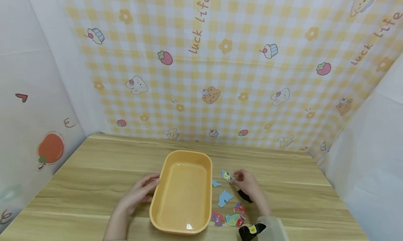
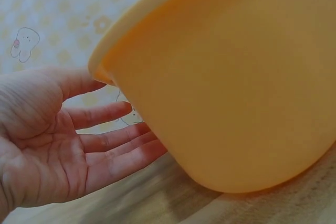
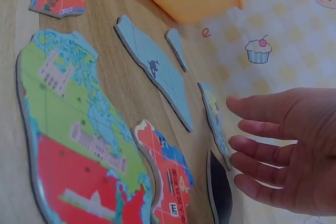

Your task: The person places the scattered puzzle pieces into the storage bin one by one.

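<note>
A yellow-orange tray (image 1: pixel 184 195) stands on the wooden table, its inside bare. My left hand (image 1: pixel 136 195) touches its left side with outstretched fingers; in the left wrist view the hand (image 2: pixel 68 140) has its thumb under the rim and its fingertips at the wall (image 2: pixel 220 87). Right of the tray, my right hand (image 1: pixel 247 185) is beside a blue and yellow puzzle piece (image 1: pixel 226 176). The right wrist view shows the fingers of that hand (image 3: pixel 278 150) loosely extended near the piece (image 3: pixel 214 119), with nothing gripped; whether they touch it is unclear.
Near the right hand lie a light-blue piece (image 1: pixel 225 198), a small blue one (image 1: pixel 216 183), a black one (image 1: pixel 245 196), a green and red one (image 1: pixel 235 220) and red ones (image 1: pixel 217 218). A checked cloth (image 1: pixel 201 73) hangs behind the table.
</note>
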`<state>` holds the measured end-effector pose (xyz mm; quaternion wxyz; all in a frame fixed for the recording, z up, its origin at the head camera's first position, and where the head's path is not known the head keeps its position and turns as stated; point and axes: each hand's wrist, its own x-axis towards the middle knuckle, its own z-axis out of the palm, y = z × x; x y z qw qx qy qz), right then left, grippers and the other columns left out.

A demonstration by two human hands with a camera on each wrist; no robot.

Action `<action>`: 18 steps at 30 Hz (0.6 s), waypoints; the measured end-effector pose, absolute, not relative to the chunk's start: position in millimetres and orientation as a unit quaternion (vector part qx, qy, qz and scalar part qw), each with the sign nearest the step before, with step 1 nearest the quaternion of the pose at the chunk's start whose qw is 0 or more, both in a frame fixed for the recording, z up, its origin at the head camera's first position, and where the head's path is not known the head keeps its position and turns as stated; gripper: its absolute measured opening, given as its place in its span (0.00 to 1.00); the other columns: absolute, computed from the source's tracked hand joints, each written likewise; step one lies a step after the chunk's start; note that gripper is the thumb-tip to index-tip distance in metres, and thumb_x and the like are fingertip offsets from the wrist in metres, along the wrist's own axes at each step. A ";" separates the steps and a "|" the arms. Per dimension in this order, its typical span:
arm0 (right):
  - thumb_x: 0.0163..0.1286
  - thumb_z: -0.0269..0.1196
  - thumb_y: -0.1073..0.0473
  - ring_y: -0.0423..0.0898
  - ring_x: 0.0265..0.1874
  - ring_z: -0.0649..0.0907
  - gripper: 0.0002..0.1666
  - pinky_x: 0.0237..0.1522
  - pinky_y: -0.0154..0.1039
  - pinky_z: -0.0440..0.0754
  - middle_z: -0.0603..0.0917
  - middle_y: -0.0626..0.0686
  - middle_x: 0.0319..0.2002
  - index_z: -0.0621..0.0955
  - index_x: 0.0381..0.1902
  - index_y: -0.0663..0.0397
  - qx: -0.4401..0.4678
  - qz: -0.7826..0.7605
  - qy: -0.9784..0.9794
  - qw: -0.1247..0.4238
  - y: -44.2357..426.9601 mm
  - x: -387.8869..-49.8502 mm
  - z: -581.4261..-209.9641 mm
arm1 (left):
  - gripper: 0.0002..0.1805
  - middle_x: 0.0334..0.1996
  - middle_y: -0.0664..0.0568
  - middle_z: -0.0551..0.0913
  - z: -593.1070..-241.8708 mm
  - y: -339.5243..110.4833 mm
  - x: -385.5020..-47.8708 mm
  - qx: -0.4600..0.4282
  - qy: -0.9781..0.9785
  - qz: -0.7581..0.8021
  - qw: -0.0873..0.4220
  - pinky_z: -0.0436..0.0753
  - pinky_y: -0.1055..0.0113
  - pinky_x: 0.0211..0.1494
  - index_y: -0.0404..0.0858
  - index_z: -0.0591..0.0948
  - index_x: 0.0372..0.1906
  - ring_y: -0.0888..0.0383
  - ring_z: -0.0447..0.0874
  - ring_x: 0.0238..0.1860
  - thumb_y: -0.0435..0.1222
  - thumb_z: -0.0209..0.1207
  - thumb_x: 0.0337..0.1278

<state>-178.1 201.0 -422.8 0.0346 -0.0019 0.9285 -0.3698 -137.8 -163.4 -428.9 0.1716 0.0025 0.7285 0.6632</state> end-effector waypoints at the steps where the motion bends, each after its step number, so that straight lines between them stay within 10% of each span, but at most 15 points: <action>1: 0.57 0.64 0.62 0.47 0.34 0.77 0.19 0.36 0.40 0.78 0.79 0.55 0.33 0.77 0.44 0.67 0.002 -0.371 0.928 0.037 200.1 -179.5 -423.3 | 0.34 0.60 0.31 0.66 -429.3 -163.8 -138.0 0.004 0.728 0.664 0.172 0.82 0.59 0.47 0.29 0.57 0.66 0.52 0.77 0.50 0.46 0.50 0.63; 18: 0.52 0.68 0.62 0.46 0.28 0.71 0.17 0.26 0.34 0.72 0.73 0.55 0.29 0.76 0.36 0.67 0.035 -0.352 0.932 0.073 187.6 -191.4 -423.1 | 0.35 0.61 0.29 0.64 -426.8 -165.1 -137.2 0.028 0.729 0.658 0.185 0.83 0.59 0.48 0.24 0.57 0.64 0.50 0.79 0.49 0.45 0.51 0.62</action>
